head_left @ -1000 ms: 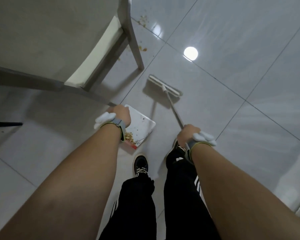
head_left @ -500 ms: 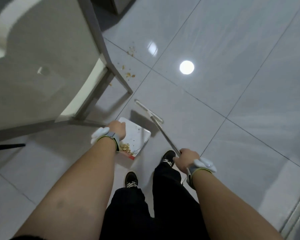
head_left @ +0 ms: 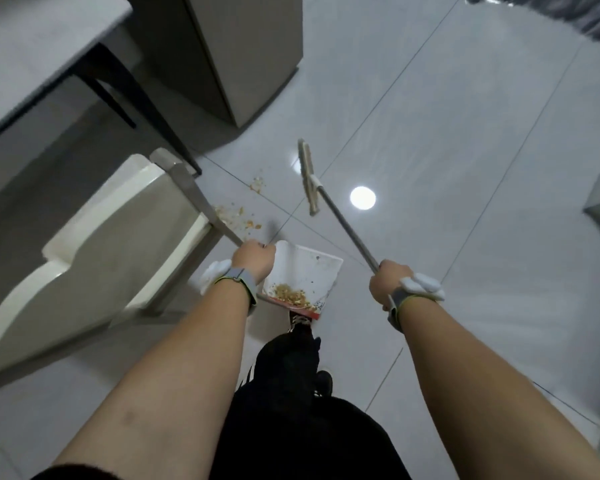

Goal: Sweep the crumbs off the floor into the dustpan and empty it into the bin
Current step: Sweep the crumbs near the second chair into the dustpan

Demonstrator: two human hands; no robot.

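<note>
Glossy grey tiled floor [head_left: 465, 140] filled the frame, crumbs [head_left: 236, 216] scattered centre-left beside the chair [head_left: 94, 244], left hand [head_left: 253, 259] gripping the dustpan [head_left: 309, 271], right hand [head_left: 388, 285] clutching the broom [head_left: 340, 216].

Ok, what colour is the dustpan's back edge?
Red, on an otherwise white dustpan; the head view shows it.

Illumination is dim and cool overall, from an overhead source. A round ceiling-light reflection [head_left: 362, 197] glares right of centre on the glossy tiled floor [head_left: 465, 168], with a fainter second glint to its left. Soft shadows lie under the table [head_left: 32, 57] at upper left. Motion blur smears the upper left and top right corner. Wide-angle distortion bends tile lines and stretches both forearms at the bottom edge
</note>
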